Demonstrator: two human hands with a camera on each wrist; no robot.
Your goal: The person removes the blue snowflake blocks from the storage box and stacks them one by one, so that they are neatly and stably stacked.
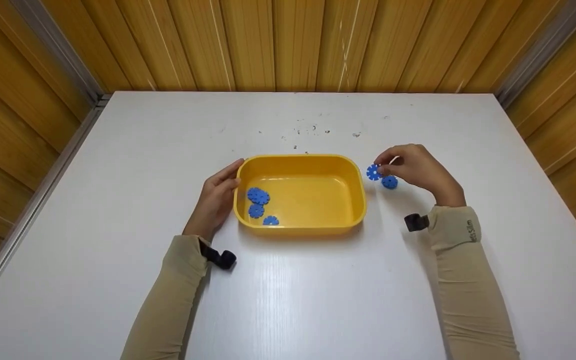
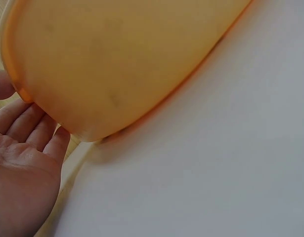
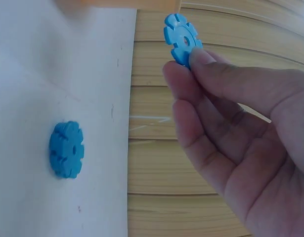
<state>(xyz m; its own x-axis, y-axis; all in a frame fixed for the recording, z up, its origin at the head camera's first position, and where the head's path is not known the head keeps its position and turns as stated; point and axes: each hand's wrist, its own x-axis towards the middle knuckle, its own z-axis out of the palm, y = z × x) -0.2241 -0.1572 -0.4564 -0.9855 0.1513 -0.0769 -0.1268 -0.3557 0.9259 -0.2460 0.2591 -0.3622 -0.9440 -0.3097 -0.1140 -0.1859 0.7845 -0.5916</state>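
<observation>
From the head, a white table with dark specks near its far edge stands among yellow wood-look panels. A yellow bin rests on it, with several blue discs at its left end. The left hand grips that end, thumb at the rim. The right hand pinches a notched blue disc just outside the bin's right side, above the table; a disc stack sits beneath the hand.

The left wrist view shows the bin's outer wall, with the fingers against it; the discs inside cannot be made out.

The right wrist view reveals what the head view barely does: the stack has several layers. The held disc sticks out beyond thumb and forefinger, its centre hole uncovered; the other fingers curl loosely below.
</observation>
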